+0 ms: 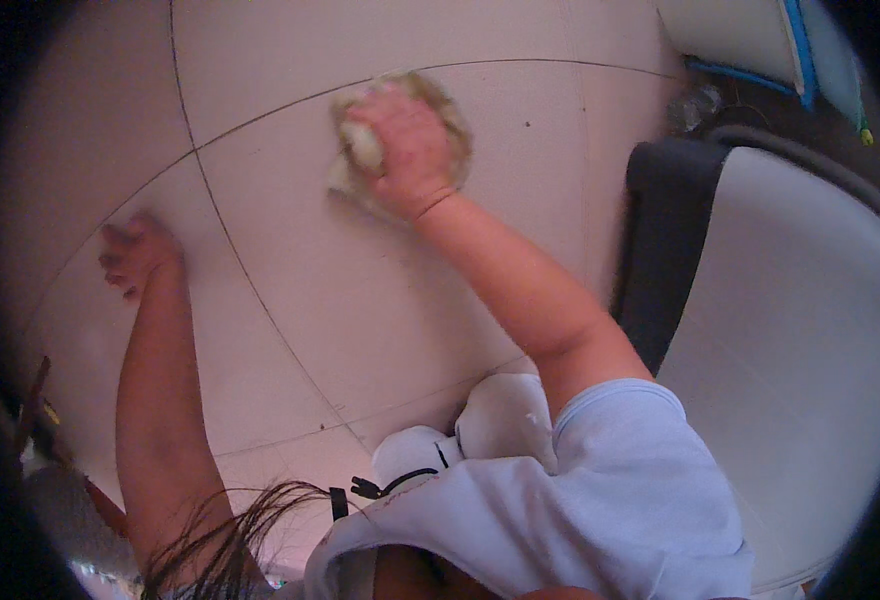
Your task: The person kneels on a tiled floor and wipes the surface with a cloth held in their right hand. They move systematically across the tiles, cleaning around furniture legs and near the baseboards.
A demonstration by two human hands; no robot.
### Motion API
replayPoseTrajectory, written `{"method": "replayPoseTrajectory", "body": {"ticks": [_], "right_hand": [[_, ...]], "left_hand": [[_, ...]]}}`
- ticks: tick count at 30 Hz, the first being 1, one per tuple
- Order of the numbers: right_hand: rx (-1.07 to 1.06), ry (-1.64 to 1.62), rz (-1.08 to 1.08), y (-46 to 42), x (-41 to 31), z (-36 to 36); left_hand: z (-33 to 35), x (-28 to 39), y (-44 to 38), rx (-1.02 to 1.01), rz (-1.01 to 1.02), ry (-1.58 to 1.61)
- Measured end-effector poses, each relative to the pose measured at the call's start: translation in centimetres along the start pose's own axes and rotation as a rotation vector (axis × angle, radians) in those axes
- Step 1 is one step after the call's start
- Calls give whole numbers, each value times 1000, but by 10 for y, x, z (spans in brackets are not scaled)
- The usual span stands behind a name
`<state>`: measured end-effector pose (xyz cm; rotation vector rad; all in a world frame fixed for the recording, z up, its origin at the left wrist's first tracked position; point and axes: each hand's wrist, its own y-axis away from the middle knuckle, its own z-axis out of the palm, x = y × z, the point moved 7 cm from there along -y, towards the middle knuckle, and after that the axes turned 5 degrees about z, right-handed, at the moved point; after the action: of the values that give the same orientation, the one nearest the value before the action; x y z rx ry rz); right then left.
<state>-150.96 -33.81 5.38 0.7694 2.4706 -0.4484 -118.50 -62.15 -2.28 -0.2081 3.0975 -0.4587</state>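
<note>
Beneath my right hand (415, 142) a bunched, greenish-beige cloth (453, 112) is pressed on the tiled floor (380, 307). A pale fold of the cloth sticks out by the thumb, and my fingers are curled over it. The hand and cloth are blurred. Off to the left, my left hand (142, 251) is over or on another floor tile, also blurred, with its fingers partly bent and nothing seen in it. Whether it touches the floor cannot be made out.
A seat-like grey panel with a dark frame (785, 360) stands close on the right. Behind it are a clear plastic item (695, 107) and a pale, blue-edged object (740, 45). Small dark specks dot the tiles. At the lower left is a grey item (72, 517).
</note>
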Motion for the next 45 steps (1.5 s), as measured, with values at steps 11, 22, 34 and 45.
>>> {"method": "replayPoseTrajectory", "body": {"ticks": [11,22,34,45], "right_hand": [[-607,-562,-510,237,-209,129],[152,95,-13,85,-25,-47],[345,135,464,125,197,-139],[968,-1035,1482,298,247,-181]], "left_hand": [[-6,5,6,4,9,20],[-3,0,-3,-157,-38,73],[-18,18,-5,-53,26,-70],[0,5,-25,2,95,-8]]}}
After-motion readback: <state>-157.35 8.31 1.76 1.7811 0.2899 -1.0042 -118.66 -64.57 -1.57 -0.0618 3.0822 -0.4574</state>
